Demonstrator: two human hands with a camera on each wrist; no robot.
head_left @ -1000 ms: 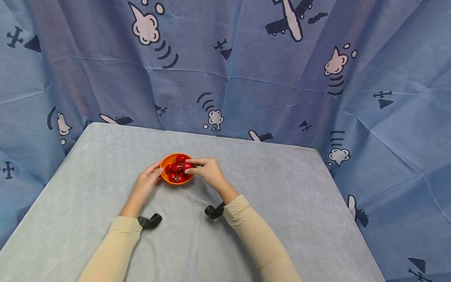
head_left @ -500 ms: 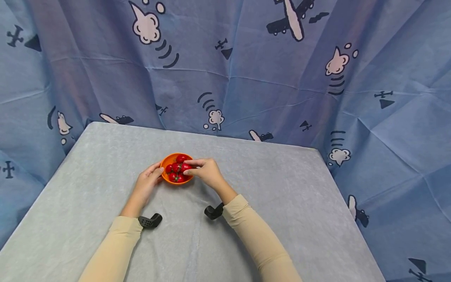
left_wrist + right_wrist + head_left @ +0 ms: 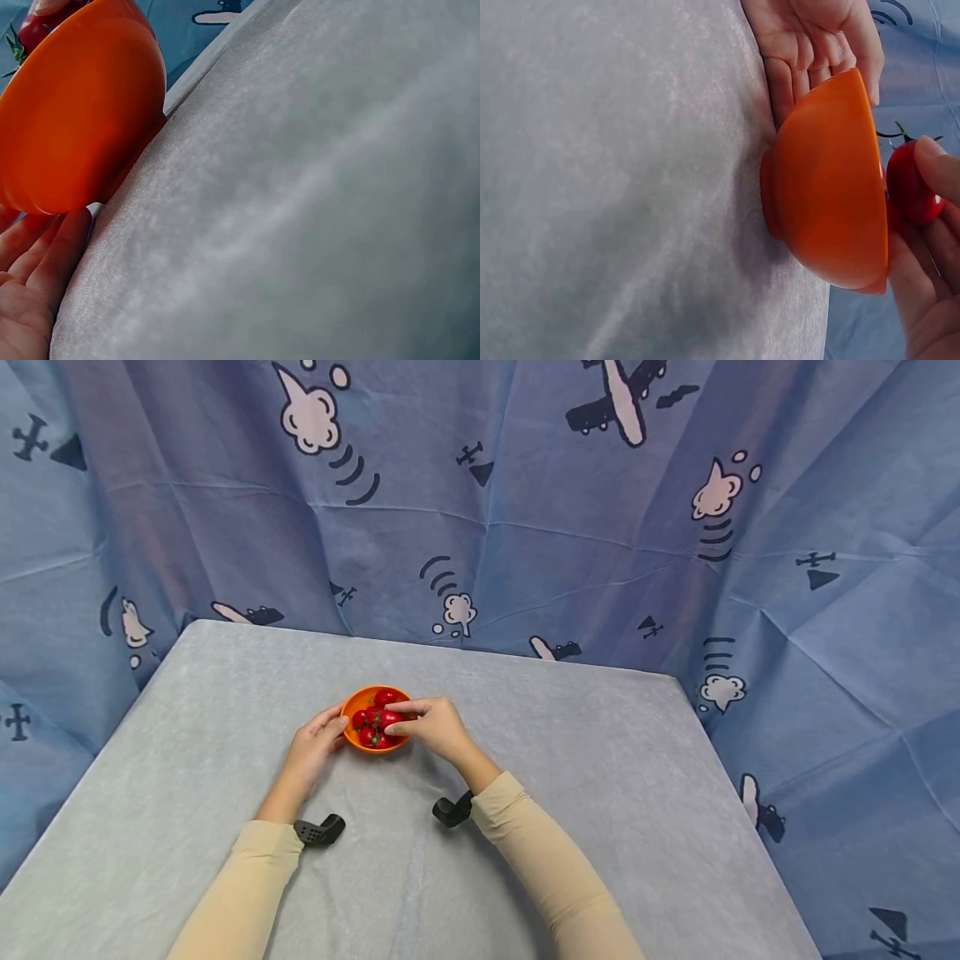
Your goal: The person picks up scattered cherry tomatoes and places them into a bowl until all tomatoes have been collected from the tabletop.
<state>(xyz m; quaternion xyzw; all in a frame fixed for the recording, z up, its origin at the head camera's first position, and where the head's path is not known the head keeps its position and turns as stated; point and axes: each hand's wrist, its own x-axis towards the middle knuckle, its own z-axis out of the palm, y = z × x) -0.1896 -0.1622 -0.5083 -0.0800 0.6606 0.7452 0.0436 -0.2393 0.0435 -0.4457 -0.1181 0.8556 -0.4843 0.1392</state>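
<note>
Table (image 3: 600,793), grey cloth: carries all items. Orange bowl (image 3: 358,702), mid-table toward the far edge, full of tomatoes; none lie outside it. Left hand (image 3: 315,745): fingers relaxed, cupping the bowl's side. Right hand (image 3: 435,727): pinches one cherry tomato (image 3: 911,184) at the rim. Exact tomato count hard to make out

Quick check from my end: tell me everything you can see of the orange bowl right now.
The orange bowl is small, round and smooth, plastic by its look, with a short foot ring showing in the right wrist view. It stands upright on the grey cloth-covered table, near the middle. It holds a heap of red cherry tomatoes with green stems. The left hand touches its left wall with relaxed fingers; the right hand reaches over its right rim, pinching one tomato.
</note>
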